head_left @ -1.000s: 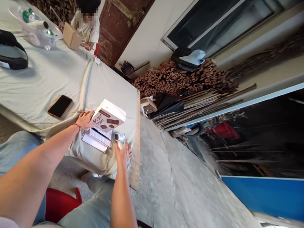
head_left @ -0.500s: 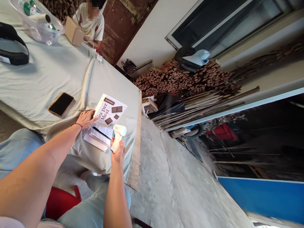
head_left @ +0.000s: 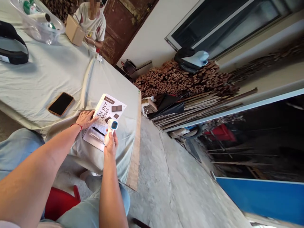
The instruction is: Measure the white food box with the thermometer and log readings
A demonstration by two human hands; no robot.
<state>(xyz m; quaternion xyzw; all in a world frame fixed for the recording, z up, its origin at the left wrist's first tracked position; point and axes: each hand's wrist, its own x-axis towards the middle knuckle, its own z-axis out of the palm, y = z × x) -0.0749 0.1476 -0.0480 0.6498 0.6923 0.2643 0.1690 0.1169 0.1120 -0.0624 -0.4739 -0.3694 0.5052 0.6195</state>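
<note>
My right hand (head_left: pixel 111 146) is wrapped round the grip of a white infrared thermometer (head_left: pixel 109 130), its small dark screen turned up towards me. My left hand (head_left: pixel 85 119) rests on the cloth with fingers stretched out, the tips touching the near left edge of a white box (head_left: pixel 113 107). Brown bar pictures and the words "Su-per Meal" are printed on this box. An opened-out notebook or papers (head_left: pixel 91 141) lie just in front of it, with a black pen (head_left: pixel 98 130) across the written page. The thermometer hides part of the box and papers.
A phone (head_left: pixel 61 104) lies left of my hands on the cloth-covered table (head_left: pixel 64 69). Further back are a clear plastic basket (head_left: pixel 35 30) of bottles, a cardboard box (head_left: pixel 74 31) and a black banded object (head_left: pixel 14 47). Another person (head_left: pixel 93 28) sits at the far side.
My right hand has moved a little left and turned the thermometer, so its screen now faces me. My left hand stays at the box. The other person has raised their head and shifted slightly.
</note>
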